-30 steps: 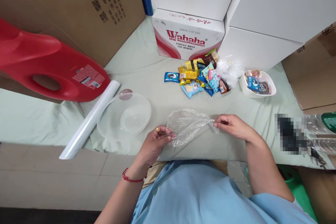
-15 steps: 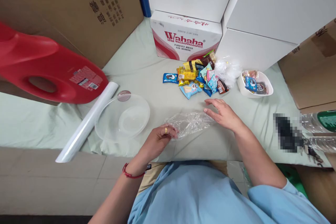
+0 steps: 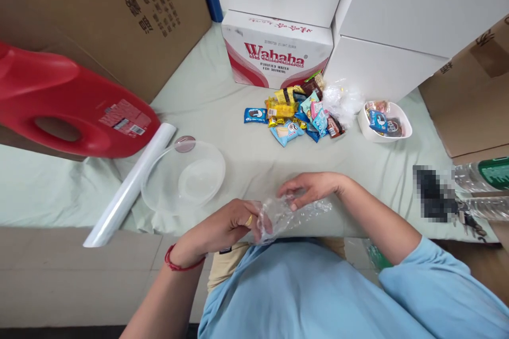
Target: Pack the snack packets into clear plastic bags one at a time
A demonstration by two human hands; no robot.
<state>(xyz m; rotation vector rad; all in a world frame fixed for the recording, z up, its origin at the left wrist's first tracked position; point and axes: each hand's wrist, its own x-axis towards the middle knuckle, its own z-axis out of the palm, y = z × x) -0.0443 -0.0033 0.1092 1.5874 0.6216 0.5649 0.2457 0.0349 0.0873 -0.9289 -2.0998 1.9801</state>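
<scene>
My left hand (image 3: 240, 221), with a gold ring and a red wrist cord, is closed on one end of a crumpled clear plastic film (image 3: 284, 217) at the table's front edge. Some of the film lies over its fingertips. Just to the right and above, my right hand (image 3: 312, 188) curves over the film, thumb and fingers apart, its tips close to or touching it. To the left of my hands is a translucent round plastic bowl (image 3: 202, 174). Beyond them lies a pile of wrapped snacks (image 3: 292, 111).
Left are a white roll (image 3: 131, 185), a red jug (image 3: 75, 100) and a brown disc (image 3: 185, 143). At the back stands a Wahaba-style water carton marked Wahaha (image 3: 278, 53). Right are bunched clear plastic (image 3: 342, 103), a white snack tub (image 3: 385, 135), keys (image 3: 471, 222) and bottles (image 3: 473, 177).
Both hands have come nearer my body with the film. My right hand has moved left, over the film, closer to my left hand.
</scene>
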